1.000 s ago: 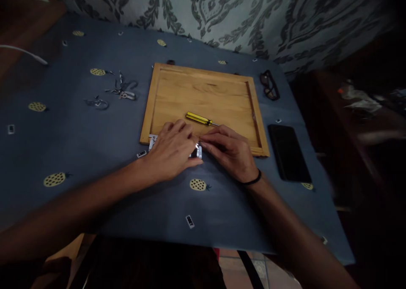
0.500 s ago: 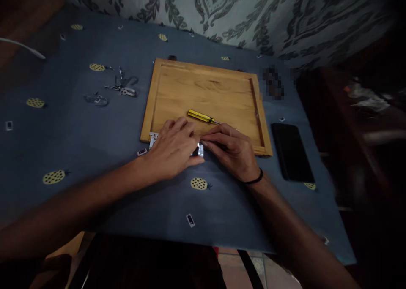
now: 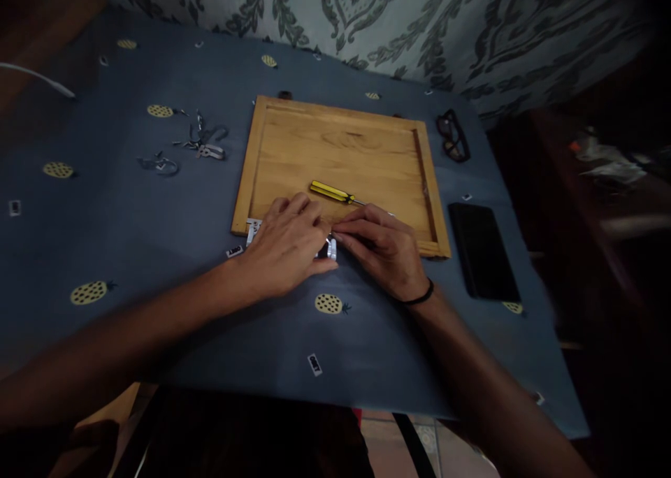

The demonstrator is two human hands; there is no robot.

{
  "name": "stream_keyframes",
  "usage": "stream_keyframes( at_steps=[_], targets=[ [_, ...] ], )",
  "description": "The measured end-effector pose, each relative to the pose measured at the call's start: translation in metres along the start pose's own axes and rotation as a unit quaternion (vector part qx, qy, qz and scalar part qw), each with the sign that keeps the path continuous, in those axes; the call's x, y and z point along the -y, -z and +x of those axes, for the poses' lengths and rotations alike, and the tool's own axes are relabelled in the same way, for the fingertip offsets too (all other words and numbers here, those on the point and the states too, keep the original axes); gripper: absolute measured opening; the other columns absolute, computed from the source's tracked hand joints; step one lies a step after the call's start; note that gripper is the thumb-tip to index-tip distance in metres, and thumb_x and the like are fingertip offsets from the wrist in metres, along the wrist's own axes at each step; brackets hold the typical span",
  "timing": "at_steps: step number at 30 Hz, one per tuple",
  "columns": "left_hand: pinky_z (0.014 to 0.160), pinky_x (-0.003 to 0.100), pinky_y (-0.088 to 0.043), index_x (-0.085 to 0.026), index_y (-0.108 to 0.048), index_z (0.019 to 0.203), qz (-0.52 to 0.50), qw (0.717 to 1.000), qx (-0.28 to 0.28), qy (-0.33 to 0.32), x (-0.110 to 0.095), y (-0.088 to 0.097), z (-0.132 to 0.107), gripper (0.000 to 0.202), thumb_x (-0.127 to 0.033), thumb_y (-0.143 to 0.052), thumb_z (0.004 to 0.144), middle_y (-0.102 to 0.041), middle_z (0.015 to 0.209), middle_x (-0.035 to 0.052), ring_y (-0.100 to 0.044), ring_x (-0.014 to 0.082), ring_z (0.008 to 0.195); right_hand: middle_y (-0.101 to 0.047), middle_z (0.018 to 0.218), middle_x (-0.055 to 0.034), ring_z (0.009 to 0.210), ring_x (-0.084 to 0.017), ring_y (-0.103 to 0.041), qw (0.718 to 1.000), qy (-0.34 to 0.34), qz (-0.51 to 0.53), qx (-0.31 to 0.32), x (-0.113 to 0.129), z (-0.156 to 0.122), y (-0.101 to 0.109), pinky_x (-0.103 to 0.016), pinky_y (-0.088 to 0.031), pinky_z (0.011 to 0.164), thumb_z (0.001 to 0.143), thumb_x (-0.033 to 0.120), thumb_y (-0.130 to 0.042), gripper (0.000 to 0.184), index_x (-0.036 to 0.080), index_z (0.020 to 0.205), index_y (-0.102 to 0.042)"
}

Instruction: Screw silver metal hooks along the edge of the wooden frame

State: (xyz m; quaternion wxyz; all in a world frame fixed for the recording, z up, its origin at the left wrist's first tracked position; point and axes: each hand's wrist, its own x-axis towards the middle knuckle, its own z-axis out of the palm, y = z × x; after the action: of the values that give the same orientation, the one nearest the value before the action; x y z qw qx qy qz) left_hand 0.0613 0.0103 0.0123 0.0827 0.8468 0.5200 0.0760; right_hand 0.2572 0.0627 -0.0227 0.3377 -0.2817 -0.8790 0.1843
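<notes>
Blue cloth (image 3: 157, 240) nearest. Left hand (image 3: 286, 247) lies curled over a small metal piece (image 3: 331, 248) at the near edge of the wooden board (image 3: 340, 149); its hold is hidden. Right hand (image 3: 382, 251) pinches the piece's end. Both are unmoved since half a second ago, so the work stays on that piece. Screwdriver (image 3: 331, 193) lies beyond, unheld.

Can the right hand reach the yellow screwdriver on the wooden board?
Probably yes. The yellow screwdriver lies on the wooden board just beyond the right hand, with nothing between them. But that hand is busy at a small metal piece by the board's near edge.
</notes>
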Motion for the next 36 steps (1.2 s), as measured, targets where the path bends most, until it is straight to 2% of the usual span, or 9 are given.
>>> stream_keyframes(
  at_steps=[6,13,24,30,36],
  targets=[
    [0.093,0.044,-0.042,-0.012,-0.073,0.108,-0.001,1.000,-0.017,-0.005,0.0007,-0.0028,-0.0009,0.039,-0.046,-0.074,0.090,-0.067,0.107,0.0121,-0.054,0.0313,0.111,-0.074,0.093,-0.0049,0.084,-0.018,-0.070,1.000,-0.019,0.012,0.009,-0.0024,-0.0029,0.0040,-0.033,-0.059,0.072,0.094,0.036,-0.068,0.018,0.026,0.105,-0.077],
    [0.091,0.043,-0.043,-0.013,-0.075,0.104,0.003,1.000,-0.018,-0.004,0.0004,-0.0028,-0.0002,0.037,-0.046,-0.075,0.089,-0.066,0.104,0.0119,-0.054,0.0313,0.109,-0.073,0.094,-0.0052,0.085,-0.019,-0.070,1.000,-0.015,0.016,0.018,-0.0042,-0.0026,0.0033,-0.034,-0.059,0.074,0.094,0.033,-0.068,0.014,0.027,0.100,-0.078],
    [0.094,0.046,-0.043,-0.009,-0.073,0.111,-0.011,1.000,0.016,0.006,-0.0010,0.0018,0.0000,0.041,-0.045,-0.073,0.091,-0.066,0.109,0.0138,-0.053,0.0333,0.113,-0.073,0.091,-0.0047,0.084,-0.017,-0.070,1.000,-0.001,0.016,0.009,-0.0033,-0.0035,0.0004,-0.032,-0.059,0.073,0.093,0.026,-0.069,0.011,0.024,0.100,-0.078],
    [0.093,0.046,-0.044,-0.010,-0.075,0.107,-0.010,1.000,-0.003,-0.003,0.0000,-0.0008,-0.0004,0.040,-0.046,-0.074,0.090,-0.066,0.106,0.0134,-0.054,0.0330,0.112,-0.073,0.092,-0.0045,0.083,-0.017,-0.070,1.000,-0.016,0.007,0.019,-0.0032,-0.0031,0.0018,-0.032,-0.060,0.073,0.094,0.031,-0.068,0.013,0.025,0.100,-0.078],
    [0.093,0.045,-0.044,-0.011,-0.074,0.108,-0.005,1.000,-0.004,-0.004,0.0006,-0.0011,0.0007,0.039,-0.045,-0.074,0.090,-0.066,0.106,0.0128,-0.054,0.0326,0.112,-0.072,0.092,-0.0053,0.082,-0.016,-0.070,1.000,0.012,0.010,0.013,-0.0031,-0.0032,0.0026,-0.029,-0.058,0.069,0.095,0.030,-0.067,0.015,0.022,0.104,-0.076]
  ],
)
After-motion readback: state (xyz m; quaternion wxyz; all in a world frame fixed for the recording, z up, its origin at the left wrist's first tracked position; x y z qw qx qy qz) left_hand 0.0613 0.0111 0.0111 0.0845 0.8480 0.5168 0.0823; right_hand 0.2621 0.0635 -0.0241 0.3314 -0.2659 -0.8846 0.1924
